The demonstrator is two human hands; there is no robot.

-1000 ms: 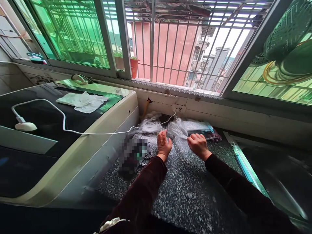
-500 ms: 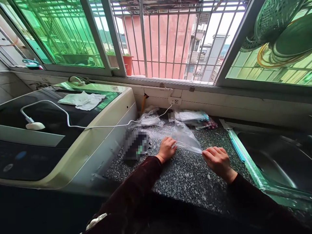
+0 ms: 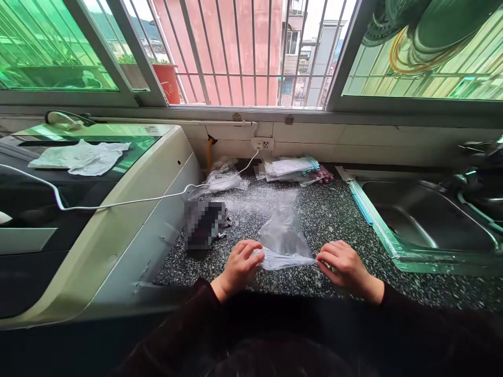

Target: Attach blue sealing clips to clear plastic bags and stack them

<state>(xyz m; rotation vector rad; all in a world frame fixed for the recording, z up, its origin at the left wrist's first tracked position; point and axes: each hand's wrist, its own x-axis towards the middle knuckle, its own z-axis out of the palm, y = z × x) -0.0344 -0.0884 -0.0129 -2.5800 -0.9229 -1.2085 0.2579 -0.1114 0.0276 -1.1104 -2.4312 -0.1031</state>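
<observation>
A clear plastic bag (image 3: 286,233) is stretched between my two hands, low over the speckled stone counter (image 3: 271,285). At its left end, my left hand (image 3: 241,264) is closed on the near edge, fingers bent over the film. My right hand (image 3: 341,266) pinches the right corner between thumb and fingertips. The bag's near edge is gathered into folds, and its far part spreads away from me. Left of the bag lies a dark, blurred-out object (image 3: 204,225), its kind not readable.
Behind are crumpled clear bags (image 3: 223,175) and a stack of flat plastic packets (image 3: 291,168). A white cable (image 3: 129,203) runs from the wall socket (image 3: 262,144) across a washing machine (image 3: 145,178) carrying a white cloth (image 3: 84,157). A steel sink (image 3: 424,214) is at right.
Both hands have come nearer to me with the bag, whose near edge is now level and folded instead of slanting. The camera view has shifted to the right and down.
</observation>
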